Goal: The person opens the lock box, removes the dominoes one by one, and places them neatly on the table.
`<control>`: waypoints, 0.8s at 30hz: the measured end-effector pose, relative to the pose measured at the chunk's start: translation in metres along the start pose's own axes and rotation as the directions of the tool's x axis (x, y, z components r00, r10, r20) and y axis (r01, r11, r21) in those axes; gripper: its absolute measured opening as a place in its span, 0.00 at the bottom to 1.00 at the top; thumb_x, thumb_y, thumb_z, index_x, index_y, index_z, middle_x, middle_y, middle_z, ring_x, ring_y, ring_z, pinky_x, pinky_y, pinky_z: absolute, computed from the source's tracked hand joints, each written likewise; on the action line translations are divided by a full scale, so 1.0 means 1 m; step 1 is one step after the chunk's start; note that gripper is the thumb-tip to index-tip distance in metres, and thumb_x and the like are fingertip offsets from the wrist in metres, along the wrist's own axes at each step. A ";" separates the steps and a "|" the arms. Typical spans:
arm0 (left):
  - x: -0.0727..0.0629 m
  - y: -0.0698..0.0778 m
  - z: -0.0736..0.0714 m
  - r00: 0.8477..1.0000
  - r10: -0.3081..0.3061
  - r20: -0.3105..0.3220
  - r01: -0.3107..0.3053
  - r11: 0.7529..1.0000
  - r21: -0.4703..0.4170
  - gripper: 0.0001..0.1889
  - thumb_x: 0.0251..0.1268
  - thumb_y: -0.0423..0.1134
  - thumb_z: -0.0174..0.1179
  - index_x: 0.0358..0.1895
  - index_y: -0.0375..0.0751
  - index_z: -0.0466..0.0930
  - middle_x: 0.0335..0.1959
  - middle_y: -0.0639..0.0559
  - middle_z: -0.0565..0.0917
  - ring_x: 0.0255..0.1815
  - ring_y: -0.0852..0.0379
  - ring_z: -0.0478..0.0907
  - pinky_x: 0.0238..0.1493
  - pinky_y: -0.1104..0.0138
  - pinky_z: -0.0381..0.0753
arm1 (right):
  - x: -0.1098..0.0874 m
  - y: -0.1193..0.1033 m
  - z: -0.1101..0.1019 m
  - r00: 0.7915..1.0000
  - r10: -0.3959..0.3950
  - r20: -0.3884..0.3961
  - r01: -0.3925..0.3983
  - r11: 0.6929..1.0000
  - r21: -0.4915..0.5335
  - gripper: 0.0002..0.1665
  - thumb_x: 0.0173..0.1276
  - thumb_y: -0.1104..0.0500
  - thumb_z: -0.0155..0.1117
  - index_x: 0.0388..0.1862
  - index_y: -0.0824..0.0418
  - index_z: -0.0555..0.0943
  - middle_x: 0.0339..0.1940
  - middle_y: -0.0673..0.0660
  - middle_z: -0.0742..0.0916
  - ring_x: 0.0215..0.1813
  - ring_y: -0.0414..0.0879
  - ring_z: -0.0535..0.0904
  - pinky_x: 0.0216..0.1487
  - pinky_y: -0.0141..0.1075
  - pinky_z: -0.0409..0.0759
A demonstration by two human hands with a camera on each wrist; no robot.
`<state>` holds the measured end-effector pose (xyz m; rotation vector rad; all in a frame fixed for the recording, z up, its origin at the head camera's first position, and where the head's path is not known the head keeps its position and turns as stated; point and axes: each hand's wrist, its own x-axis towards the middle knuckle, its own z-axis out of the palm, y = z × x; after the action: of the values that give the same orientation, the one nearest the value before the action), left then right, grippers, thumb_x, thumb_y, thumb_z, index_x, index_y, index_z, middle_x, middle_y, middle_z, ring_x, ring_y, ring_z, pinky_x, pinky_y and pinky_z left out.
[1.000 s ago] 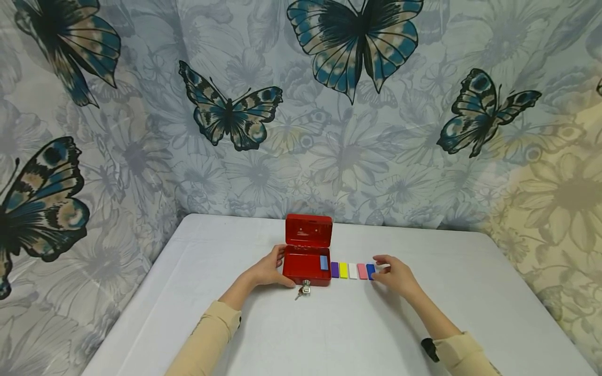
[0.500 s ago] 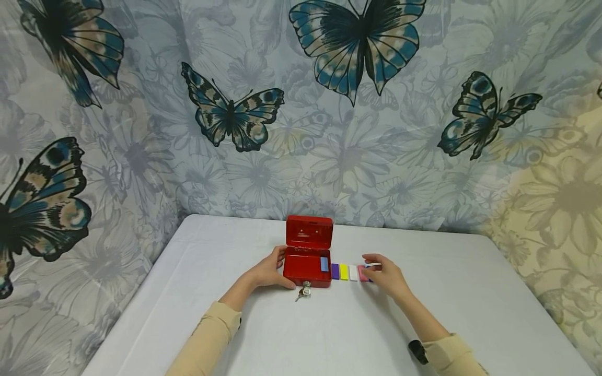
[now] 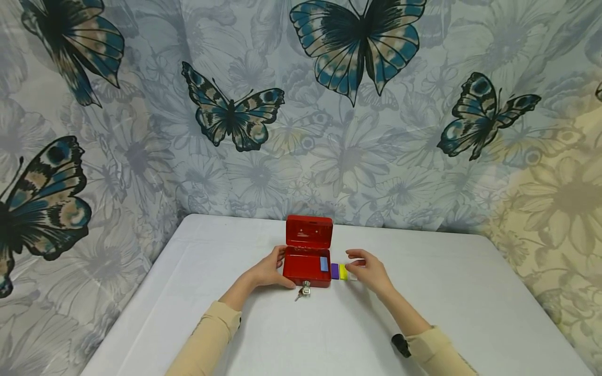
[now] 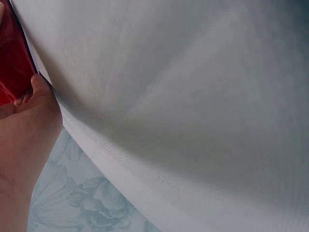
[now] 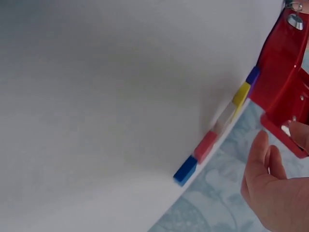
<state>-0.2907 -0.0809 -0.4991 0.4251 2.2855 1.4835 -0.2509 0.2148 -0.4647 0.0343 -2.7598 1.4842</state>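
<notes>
A small red cash box (image 3: 301, 269) stands on the table with its lid (image 3: 309, 232) raised. My left hand (image 3: 268, 270) grips its left side, thumb at the front corner and fingers toward the back. Inside the box, at the right, lies a light blue block (image 3: 324, 263). Right of the box runs a row of blocks: purple (image 3: 335, 271), yellow (image 3: 343, 271), white (image 5: 225, 116), pink (image 5: 205, 146) and blue (image 5: 185, 170). My right hand (image 3: 370, 272) hovers over the row near the white block, fingers loosely bent and apart, holding nothing. It hides the pink and blue blocks in the head view.
Keys (image 3: 299, 294) hang from the lock (image 3: 307, 285) at the box's front. A white cloth covers the table (image 3: 301, 334). Behind it hangs a butterfly-patterned curtain (image 3: 301, 172).
My right hand has moved left along the row, from the blue block past the pink one to the white. My left hand stays on the cash box, and the blocks have not moved.
</notes>
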 end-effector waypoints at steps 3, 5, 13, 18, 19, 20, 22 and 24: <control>0.000 0.000 0.000 1.000 0.003 0.000 -0.003 1.000 -0.004 0.54 0.43 0.36 0.78 0.73 0.36 0.50 0.72 0.40 0.60 0.73 0.43 0.58 0.72 0.54 0.60 | 0.003 -0.003 0.007 1.000 0.008 0.002 -0.008 1.000 0.005 0.22 0.65 0.64 0.65 0.58 0.65 0.78 0.53 0.65 0.83 0.48 0.55 0.81 0.44 0.39 0.83; 0.000 0.000 0.000 1.000 0.005 0.000 -0.005 1.000 -0.005 0.54 0.44 0.36 0.78 0.73 0.36 0.50 0.72 0.40 0.60 0.73 0.42 0.58 0.72 0.54 0.60 | 0.004 -0.005 0.010 1.000 0.002 0.000 -0.002 1.000 0.012 0.22 0.64 0.64 0.65 0.58 0.65 0.79 0.53 0.64 0.83 0.49 0.55 0.81 0.43 0.39 0.83; 0.000 -0.001 0.000 1.000 0.005 0.002 -0.005 1.000 -0.008 0.54 0.44 0.35 0.78 0.73 0.36 0.50 0.73 0.39 0.59 0.73 0.42 0.57 0.72 0.53 0.60 | 0.008 -0.013 0.023 1.000 -0.007 0.003 0.007 1.000 0.030 0.20 0.63 0.65 0.65 0.56 0.64 0.80 0.53 0.63 0.84 0.50 0.54 0.81 0.45 0.41 0.83; 0.001 -0.003 0.000 1.000 0.001 0.003 -0.001 1.000 -0.010 0.54 0.44 0.35 0.78 0.73 0.37 0.50 0.73 0.40 0.59 0.73 0.43 0.57 0.72 0.55 0.60 | 0.009 -0.019 0.029 1.000 0.020 0.016 -0.021 0.999 0.045 0.20 0.65 0.63 0.65 0.56 0.62 0.80 0.53 0.61 0.84 0.51 0.54 0.80 0.43 0.40 0.84; 0.001 -0.003 0.000 1.000 0.003 0.004 -0.003 1.000 -0.011 0.54 0.44 0.35 0.78 0.73 0.36 0.50 0.73 0.40 0.59 0.73 0.43 0.57 0.72 0.54 0.60 | 0.010 -0.020 0.031 1.000 0.022 0.018 -0.023 0.998 0.050 0.20 0.65 0.63 0.65 0.56 0.62 0.80 0.52 0.61 0.84 0.51 0.54 0.80 0.43 0.40 0.84; 0.001 -0.003 0.000 1.000 0.002 0.005 -0.002 1.000 -0.010 0.55 0.43 0.35 0.79 0.73 0.37 0.50 0.73 0.40 0.59 0.73 0.43 0.57 0.72 0.54 0.59 | 0.011 -0.021 0.032 1.000 0.023 0.019 -0.024 0.998 0.051 0.20 0.65 0.63 0.65 0.56 0.62 0.80 0.52 0.61 0.84 0.51 0.54 0.80 0.42 0.39 0.84; 0.001 -0.003 0.000 1.000 0.004 0.006 -0.004 1.000 -0.010 0.54 0.43 0.35 0.79 0.73 0.37 0.50 0.73 0.40 0.59 0.73 0.43 0.57 0.72 0.54 0.59 | 0.011 -0.022 0.035 1.000 0.018 0.023 -0.019 0.998 0.054 0.20 0.65 0.63 0.65 0.57 0.62 0.80 0.52 0.61 0.84 0.50 0.54 0.80 0.41 0.39 0.85; 0.001 -0.003 0.000 1.000 0.011 0.008 -0.011 1.000 -0.009 0.54 0.43 0.34 0.78 0.73 0.36 0.49 0.73 0.39 0.59 0.73 0.43 0.57 0.72 0.54 0.59 | 0.012 -0.023 0.038 0.999 0.020 0.027 -0.021 0.998 0.051 0.20 0.65 0.63 0.65 0.56 0.61 0.80 0.52 0.60 0.84 0.51 0.54 0.80 0.41 0.39 0.85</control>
<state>-0.2919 -0.0819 -0.5021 0.4413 2.2731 1.4944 -0.2618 0.1707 -0.4661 0.0256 -2.7502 1.5706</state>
